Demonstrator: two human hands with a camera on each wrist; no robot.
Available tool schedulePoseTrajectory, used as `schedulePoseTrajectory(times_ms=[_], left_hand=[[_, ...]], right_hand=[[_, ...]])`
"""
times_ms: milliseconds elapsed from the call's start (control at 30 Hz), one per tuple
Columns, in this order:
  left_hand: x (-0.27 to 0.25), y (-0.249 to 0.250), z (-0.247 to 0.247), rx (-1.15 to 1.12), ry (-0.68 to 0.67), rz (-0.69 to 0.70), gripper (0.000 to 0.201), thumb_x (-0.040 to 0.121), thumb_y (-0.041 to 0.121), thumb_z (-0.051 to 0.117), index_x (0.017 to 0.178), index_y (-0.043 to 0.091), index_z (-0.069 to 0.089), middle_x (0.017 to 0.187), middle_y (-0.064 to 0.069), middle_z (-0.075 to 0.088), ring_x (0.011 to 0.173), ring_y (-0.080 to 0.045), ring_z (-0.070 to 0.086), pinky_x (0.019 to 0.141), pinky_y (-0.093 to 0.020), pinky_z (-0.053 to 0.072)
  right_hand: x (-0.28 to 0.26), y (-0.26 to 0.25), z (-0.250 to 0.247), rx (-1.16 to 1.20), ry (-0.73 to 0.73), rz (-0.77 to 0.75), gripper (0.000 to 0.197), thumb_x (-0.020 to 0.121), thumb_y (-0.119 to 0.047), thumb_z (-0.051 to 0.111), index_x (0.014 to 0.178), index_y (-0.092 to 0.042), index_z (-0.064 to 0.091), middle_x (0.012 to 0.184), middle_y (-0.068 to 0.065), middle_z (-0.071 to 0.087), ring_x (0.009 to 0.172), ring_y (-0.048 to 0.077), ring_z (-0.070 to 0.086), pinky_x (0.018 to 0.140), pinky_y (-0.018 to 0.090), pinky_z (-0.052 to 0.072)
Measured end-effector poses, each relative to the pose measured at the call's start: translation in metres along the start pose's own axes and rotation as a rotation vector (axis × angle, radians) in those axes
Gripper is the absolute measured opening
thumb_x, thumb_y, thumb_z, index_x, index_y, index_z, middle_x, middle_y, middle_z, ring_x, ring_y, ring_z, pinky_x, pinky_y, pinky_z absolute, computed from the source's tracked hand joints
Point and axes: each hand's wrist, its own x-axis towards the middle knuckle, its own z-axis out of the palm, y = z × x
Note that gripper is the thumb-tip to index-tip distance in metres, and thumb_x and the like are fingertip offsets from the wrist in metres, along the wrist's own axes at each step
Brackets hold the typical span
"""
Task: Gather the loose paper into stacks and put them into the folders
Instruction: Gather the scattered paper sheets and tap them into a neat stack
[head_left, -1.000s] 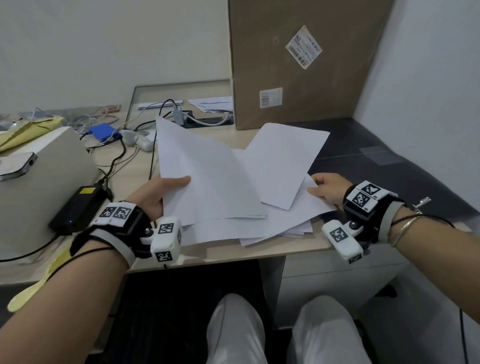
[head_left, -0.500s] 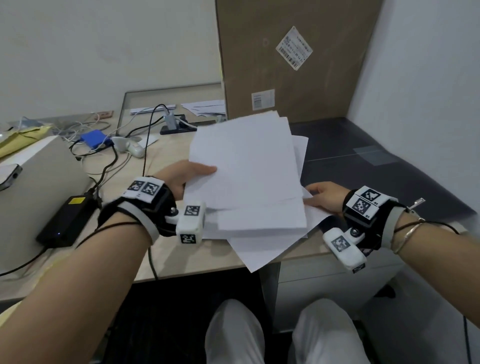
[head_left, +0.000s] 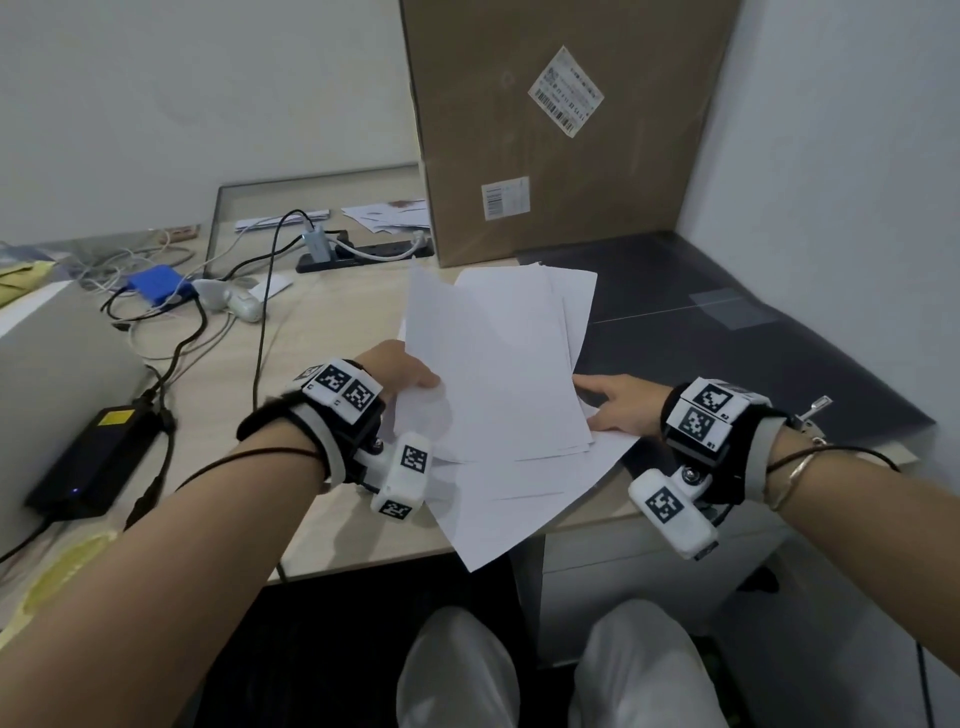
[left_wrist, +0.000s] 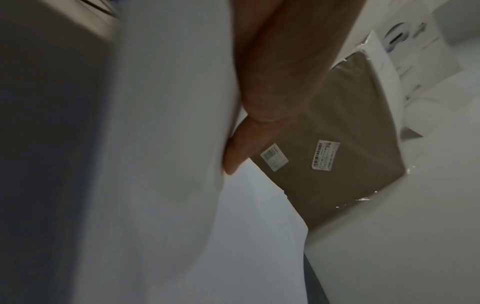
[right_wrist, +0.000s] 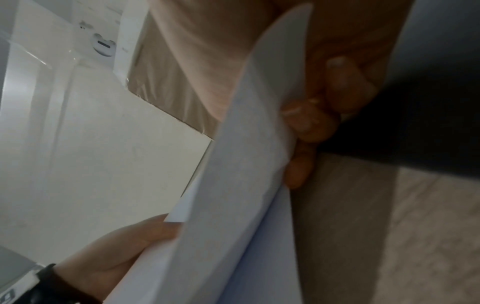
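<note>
Several white sheets of paper (head_left: 493, 364) form a loose stack at the desk's front edge, between my hands. My left hand (head_left: 402, 371) grips the stack's left edge, thumb on top, and tilts the upper sheets up. The left wrist view shows the thumb pressed against the paper (left_wrist: 161, 144). My right hand (head_left: 615, 408) holds the right edge, its fingers curled under the sheets (right_wrist: 244, 185) in the right wrist view. One lower sheet (head_left: 493, 525) sticks out over the desk edge. No folder is identifiable in view.
A tall cardboard box (head_left: 566, 130) stands right behind the paper. Cables, a blue device (head_left: 158, 283), a white mouse (head_left: 228, 301) and a power strip (head_left: 363, 252) lie at the back left. A black power adapter (head_left: 96, 457) sits left. A dark surface (head_left: 727, 353) lies to the right.
The spread sheets have been pulled together into one narrower stack. My left hand moved right with its sheets; my right hand stayed at the right edge.
</note>
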Motion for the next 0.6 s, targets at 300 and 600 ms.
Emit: schedulePoseTrajectory(times_ms=[300,600], left_hand=[[-0.011,0.008,-0.001,-0.142,-0.061,-0.017,0.051,0.07,0.009,0.075,0.119,0.002,0.062,0.117,-0.017,0.067,0.108,-0.037,0.063,0.1,-0.051,0.047],[0.039,-0.027,-0.019,-0.253,-0.055,-0.169,0.071,0.052,0.027,0.09,0.112,0.002,0.062,0.116,-0.014,0.066,0.101,-0.031,0.065,0.095,-0.045,0.049]], right_hand=[[0.004,0.001,0.002,-0.038,-0.018,-0.017,0.084,0.085,-0.01,0.059,0.149,-0.039,0.014,0.146,-0.008,0.042,0.117,0.015,0.051,0.095,0.023,0.042],[0.003,0.001,0.003,-0.062,-0.002,-0.035,0.077,0.087,-0.008,0.057,0.149,-0.034,0.02,0.137,0.0,0.052,0.095,0.015,0.051,0.088,0.027,0.045]])
